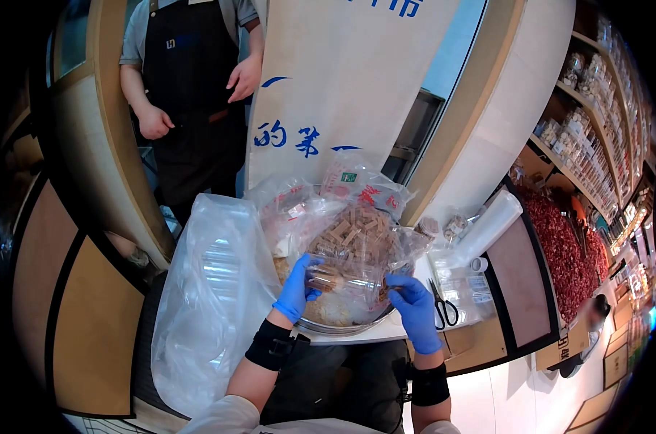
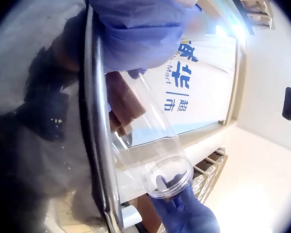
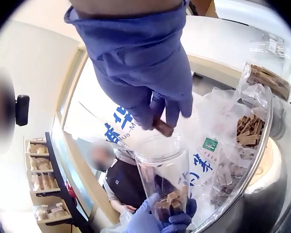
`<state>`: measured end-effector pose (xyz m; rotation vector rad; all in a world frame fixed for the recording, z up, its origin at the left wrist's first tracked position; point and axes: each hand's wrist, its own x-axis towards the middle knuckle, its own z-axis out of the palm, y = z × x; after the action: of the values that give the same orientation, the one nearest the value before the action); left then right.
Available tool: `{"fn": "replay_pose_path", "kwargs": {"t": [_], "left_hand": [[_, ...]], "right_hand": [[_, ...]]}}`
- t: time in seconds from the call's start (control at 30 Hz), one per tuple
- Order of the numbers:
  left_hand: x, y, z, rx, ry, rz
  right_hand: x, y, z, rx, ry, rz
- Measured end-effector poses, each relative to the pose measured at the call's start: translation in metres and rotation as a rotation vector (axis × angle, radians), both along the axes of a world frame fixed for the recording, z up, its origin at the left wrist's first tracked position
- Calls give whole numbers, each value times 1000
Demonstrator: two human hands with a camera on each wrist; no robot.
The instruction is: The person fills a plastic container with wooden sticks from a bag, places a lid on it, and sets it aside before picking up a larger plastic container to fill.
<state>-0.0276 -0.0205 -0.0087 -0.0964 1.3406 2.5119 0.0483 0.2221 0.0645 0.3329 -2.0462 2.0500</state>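
My left hand (image 1: 295, 293), in a blue glove, grips a clear plastic jar (image 1: 348, 282) that lies nearly sideways over a metal basin (image 1: 342, 330). Several brown block-like pieces (image 3: 170, 204) sit at the jar's bottom end in the right wrist view. At the open mouth, my gloved right hand (image 1: 417, 311) pinches a short brown piece (image 3: 162, 127) between thumb and fingers. Behind the jar, an opened clear bag (image 1: 407, 242) full of similar brown pieces (image 1: 357, 230) rests in the basin.
Left of the basin lies a large plastic bag (image 1: 208, 311) of clear containers. Black-handled scissors (image 1: 446, 312), flat clear packets (image 1: 476, 293) and a plastic roll (image 1: 491, 228) are on the right. A person in a dark apron (image 1: 190, 79) stands across the counter.
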Motion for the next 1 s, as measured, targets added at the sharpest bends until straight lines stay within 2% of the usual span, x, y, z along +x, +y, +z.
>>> {"fn": "replay_pose_path", "kwargs": {"t": [0.03,0.07,0.13,0.17,0.23,0.37,0.4,0.47,0.5,0.57,0.8,1.0], "left_hand": [[1,0,0,0,0,1],[2,1,0,-19,5,-11],[4,0,3,-37,11,-20],[4,0,5,-42,7,-37],[4,0,5,-46,3,-54],[8,2,10,-81,15,-39],[10,3,14,-103,21,-37],[13,3,15,-130,44,-52],[14,3,16,-159,68,-67],[16,5,20,-155,62,-63],[18,4,19,-133,122,-122],[21,5,25,-159,95,-109]], "right_hand": [[0,-1,-1,164,56,-38],[0,-3,0,164,56,-35],[1,-8,3,435,72,-246],[0,-10,1,435,73,-245],[-5,-14,-11,38,-76,-162],[-5,-19,-23,17,-150,-28],[-5,-20,-23,18,-151,-27],[-5,-22,-22,285,-246,27],[-5,-23,-22,286,-246,28],[-4,-28,-21,414,-142,39],[-9,-30,-36,366,-16,1],[-5,-27,-25,388,-57,112]]}}
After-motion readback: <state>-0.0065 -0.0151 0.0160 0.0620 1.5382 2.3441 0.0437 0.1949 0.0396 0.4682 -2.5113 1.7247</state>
